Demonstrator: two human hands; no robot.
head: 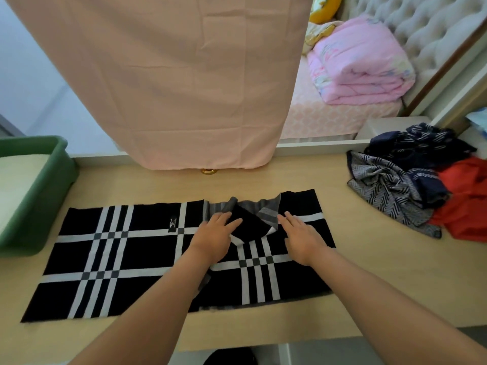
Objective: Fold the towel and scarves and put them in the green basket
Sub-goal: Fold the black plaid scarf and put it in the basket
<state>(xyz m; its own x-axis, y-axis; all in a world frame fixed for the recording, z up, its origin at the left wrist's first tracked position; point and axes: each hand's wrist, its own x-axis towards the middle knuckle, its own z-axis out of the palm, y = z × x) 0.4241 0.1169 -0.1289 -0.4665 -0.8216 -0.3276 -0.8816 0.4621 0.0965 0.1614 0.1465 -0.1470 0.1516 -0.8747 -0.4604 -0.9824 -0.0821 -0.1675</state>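
Observation:
A black scarf with white plaid stripes (110, 262) lies spread flat across the wooden table, with a rumpled fold showing its grey underside near the far middle. My left hand (214, 238) rests flat on the scarf just left of that fold, fingers straight. My right hand (303, 239) lies flat on the scarf to the right of the fold. The green basket (39, 196) stands at the table's left edge with a folded pale cloth (15, 185) inside. A heap of unfolded scarves (411, 180), navy and grey patterned, sits at the right with a red cloth (466, 201).
A pink sheet (168, 83) hangs down behind the table. A bed with a folded pink quilt (361, 64) lies beyond at the right. The table's front edge (237, 341) runs just below the scarf.

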